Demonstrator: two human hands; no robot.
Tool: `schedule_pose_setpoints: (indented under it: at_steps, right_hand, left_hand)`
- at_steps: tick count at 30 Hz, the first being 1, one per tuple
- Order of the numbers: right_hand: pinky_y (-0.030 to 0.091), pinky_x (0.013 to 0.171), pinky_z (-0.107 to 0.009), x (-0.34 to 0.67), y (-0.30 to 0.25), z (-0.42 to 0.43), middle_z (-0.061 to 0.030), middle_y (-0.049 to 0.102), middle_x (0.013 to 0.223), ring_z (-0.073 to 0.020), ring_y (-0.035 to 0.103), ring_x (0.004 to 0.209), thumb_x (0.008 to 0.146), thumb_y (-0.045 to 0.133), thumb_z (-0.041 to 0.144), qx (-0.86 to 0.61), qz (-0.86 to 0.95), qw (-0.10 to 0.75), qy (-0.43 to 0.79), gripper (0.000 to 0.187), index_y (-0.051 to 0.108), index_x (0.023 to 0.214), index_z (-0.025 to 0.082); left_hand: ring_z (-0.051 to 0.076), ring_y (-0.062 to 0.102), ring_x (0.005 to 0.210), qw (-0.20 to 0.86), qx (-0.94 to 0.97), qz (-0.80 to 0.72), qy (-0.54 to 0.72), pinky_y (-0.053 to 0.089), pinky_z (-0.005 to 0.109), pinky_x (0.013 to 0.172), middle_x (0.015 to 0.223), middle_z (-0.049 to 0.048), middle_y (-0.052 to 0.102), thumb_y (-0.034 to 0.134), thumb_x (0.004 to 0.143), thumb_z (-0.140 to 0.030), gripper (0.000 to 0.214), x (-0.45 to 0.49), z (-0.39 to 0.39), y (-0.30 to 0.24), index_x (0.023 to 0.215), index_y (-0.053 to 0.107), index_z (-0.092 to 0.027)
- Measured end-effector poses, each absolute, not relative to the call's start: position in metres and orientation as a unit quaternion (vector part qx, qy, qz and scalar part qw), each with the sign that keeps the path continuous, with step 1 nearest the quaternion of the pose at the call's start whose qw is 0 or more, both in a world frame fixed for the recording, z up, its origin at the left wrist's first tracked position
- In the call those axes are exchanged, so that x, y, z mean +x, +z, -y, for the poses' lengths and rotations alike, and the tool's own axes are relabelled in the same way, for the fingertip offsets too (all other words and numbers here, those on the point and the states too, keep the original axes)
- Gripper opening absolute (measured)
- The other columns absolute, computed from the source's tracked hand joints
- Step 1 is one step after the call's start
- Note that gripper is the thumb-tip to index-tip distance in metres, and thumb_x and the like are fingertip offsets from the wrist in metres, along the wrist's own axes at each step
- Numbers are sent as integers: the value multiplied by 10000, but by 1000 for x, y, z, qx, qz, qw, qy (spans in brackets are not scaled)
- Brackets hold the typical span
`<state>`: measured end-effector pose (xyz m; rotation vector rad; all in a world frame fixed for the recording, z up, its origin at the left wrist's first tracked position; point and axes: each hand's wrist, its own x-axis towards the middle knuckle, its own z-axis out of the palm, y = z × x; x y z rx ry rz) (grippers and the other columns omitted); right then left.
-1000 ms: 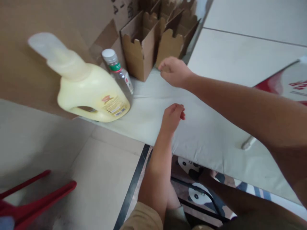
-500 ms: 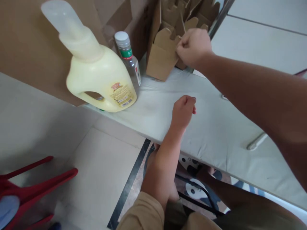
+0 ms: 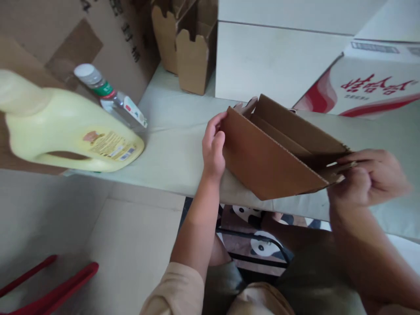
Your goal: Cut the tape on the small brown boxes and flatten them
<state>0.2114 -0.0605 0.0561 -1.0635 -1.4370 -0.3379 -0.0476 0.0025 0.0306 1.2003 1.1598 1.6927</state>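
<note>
A brown cardboard box [image 3: 269, 162] with an open top is tilted between my hands above the table's front part. My left hand [image 3: 214, 146] grips its left end, fingers on the far side and thumb near the edge. At the right end, my right hand [image 3: 370, 177] pinches the end flap between thumb and fingers. Its wrist side is slightly blurred. The inside of the box shows from above, and I make out nothing lying in it.
A large pale-yellow jug [image 3: 75, 127] and a clear bottle [image 3: 114, 98] stand at the left. Folded cardboard boxes [image 3: 193, 61] stand at the back, beside white cartons [image 3: 256, 65] and a red-and-white carton [image 3: 370, 87]. A red chair [image 3: 59, 293] is on the floor lower left.
My right hand has brought a cardboard box from the group at the back to the front. My left hand has opened from a curled pose and taken its left end. The view has turned right.
</note>
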Motion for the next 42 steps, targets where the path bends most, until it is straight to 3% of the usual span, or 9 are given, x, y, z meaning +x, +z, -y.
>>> schedule_pose_setpoints:
  at_steps: [4, 7, 11, 14, 17, 20, 29, 34, 42]
  right_hand:
    - [496, 655, -480, 226, 30, 70, -48, 651, 684, -267, 682, 672, 880, 594, 431, -523, 593, 599, -128, 323, 505, 616, 267]
    - [544, 864, -557, 231, 19, 69, -64, 632, 968, -307, 680, 970, 825, 664, 453, -567, 560, 594, -106, 203, 539, 817, 294]
    - [545, 978, -499, 231, 12, 63, -60, 523, 1295, -279, 614, 1166, 793, 699, 450, -594, 493, 633, 49, 445, 474, 1166, 359]
    - [557, 1006, -464, 229, 10, 60, -70, 575, 1309, -264, 633, 1196, 871, 635, 436, -578, 473, 627, 222, 493, 416, 1308, 371]
    - [545, 1052, -487, 230, 6, 62, -62, 648, 1218, -269, 658, 1190, 935, 581, 445, -548, 489, 616, 285, 316, 515, 1230, 352]
    - [503, 1107, -520, 233, 1, 64, -64, 653, 1231, -293, 624, 1275, 946, 573, 453, -543, 518, 613, 248, 161, 625, 990, 308]
    - [471, 1097, -606, 236, -17, 61, -98, 608, 1277, -352, 595, 1295, 971, 293, 689, -523, 570, 610, 172, 540, 642, 990, 278]
    - [473, 1102, -625, 235, -21, 60, -102, 595, 1296, -349, 585, 1298, 998, 401, 626, -491, 594, 622, 138, 421, 635, 1030, 278]
    - [470, 1105, -665, 234, -20, 59, -102, 603, 1254, -366, 587, 1299, 986, 430, 564, -498, 590, 623, 126, 358, 638, 954, 274]
  left_hand:
    - [269, 647, 1319, 378, 478, -406, 681, 520, 386, 1101, 1281, 68, 692, 529, 899, -692, 495, -25, -4, 30, 1168, 617, -286]
    - [250, 707, 1066, 384, 454, -476, 648, 580, 378, 909, 994, 66, 679, 422, 887, -720, 496, -17, -5, 32, 930, 597, -258]
    - [240, 650, 958, 353, 476, -510, 623, 551, 362, 809, 846, 70, 592, 426, 850, -668, 458, -8, -6, 31, 731, 514, -234]
    - [243, 612, 966, 323, 496, -504, 629, 528, 369, 829, 811, 69, 560, 460, 842, -623, 414, -4, -8, 25, 693, 486, -238]
    - [236, 598, 963, 300, 504, -523, 618, 515, 359, 832, 814, 61, 547, 458, 854, -620, 407, -2, -10, 19, 700, 473, -244]
    - [225, 601, 974, 307, 503, -522, 616, 509, 338, 829, 867, 48, 551, 508, 851, -671, 436, -1, -12, 19, 761, 496, -245]
    - [233, 654, 1210, 251, 600, -492, 579, 521, 363, 1074, 1184, 53, 675, 609, 901, -703, 533, -10, -22, 7, 1168, 680, -247]
    - [258, 617, 1346, 199, 692, -436, 539, 468, 455, 1208, 1402, 54, 646, 618, 960, -595, 384, -23, -29, 0, 1132, 774, -289]
    - [236, 695, 1203, 179, 712, -427, 529, 527, 444, 1151, 1228, 39, 752, 590, 967, -576, 386, -21, -24, 6, 1081, 809, -279]
